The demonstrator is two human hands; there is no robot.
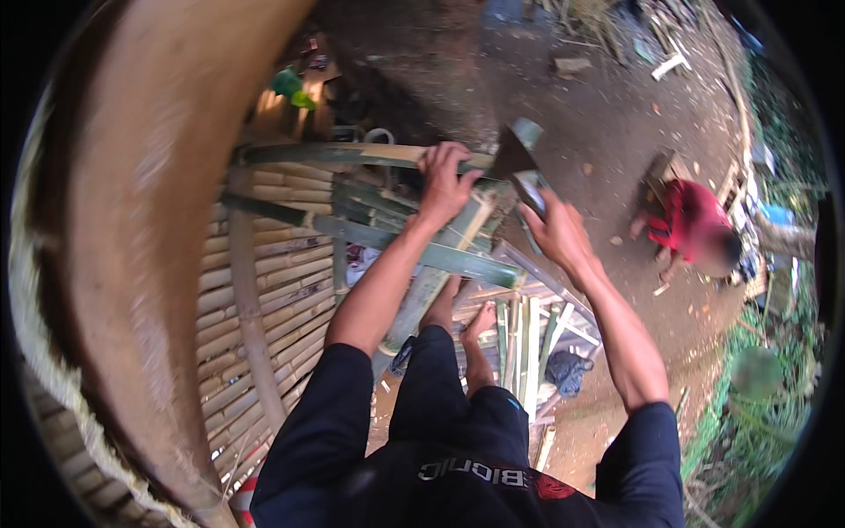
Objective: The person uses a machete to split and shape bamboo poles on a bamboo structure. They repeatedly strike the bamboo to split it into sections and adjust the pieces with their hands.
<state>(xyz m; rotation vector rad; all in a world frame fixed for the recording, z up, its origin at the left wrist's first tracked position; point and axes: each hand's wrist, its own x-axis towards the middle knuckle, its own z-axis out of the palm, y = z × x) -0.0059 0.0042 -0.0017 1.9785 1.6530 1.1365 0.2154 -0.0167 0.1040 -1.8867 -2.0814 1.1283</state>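
at the far left a broad, curved brown bamboo pole fills your view, with a wall of pale split bamboo slats just right of it. your left hand presses flat, fingers spread, on the pale cut end of a thick green bamboo beam that runs away from your legs, where it crosses a long horizontal green bamboo rail. just right of it, your right hand is clenched round the handle of a dark, broad-bladed chopping knife, blade raised over the joint. you seem to be mid-trim; the next cut calls for a steady brace, fingers clear of the blade. far right, a person in a red shirt crouches on bare earth.
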